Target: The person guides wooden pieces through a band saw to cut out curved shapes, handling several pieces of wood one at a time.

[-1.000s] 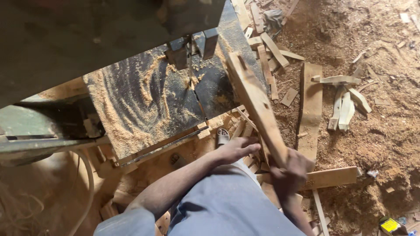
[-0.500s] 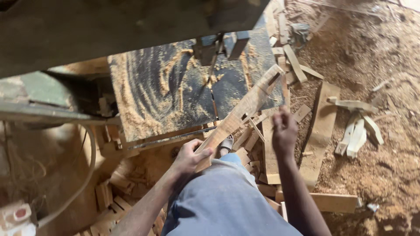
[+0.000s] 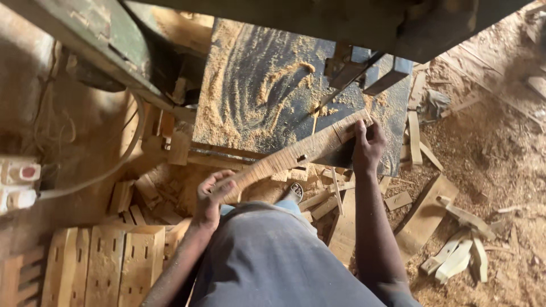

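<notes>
Wooden strip (image 3: 296,153) lying aslant across frame centre, over the near edge of the sawdust-strewn dark tabletop (image 3: 256,108). Lower end gripped in closed left hand (image 3: 211,192); upper end clasped by right hand (image 3: 367,143), right of centre. White-and-red box (image 3: 17,182) at left edge.

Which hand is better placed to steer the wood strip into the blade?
Right. The right hand grips the wood strip by the blade on the saw table; the left hand holds the far end.
</notes>
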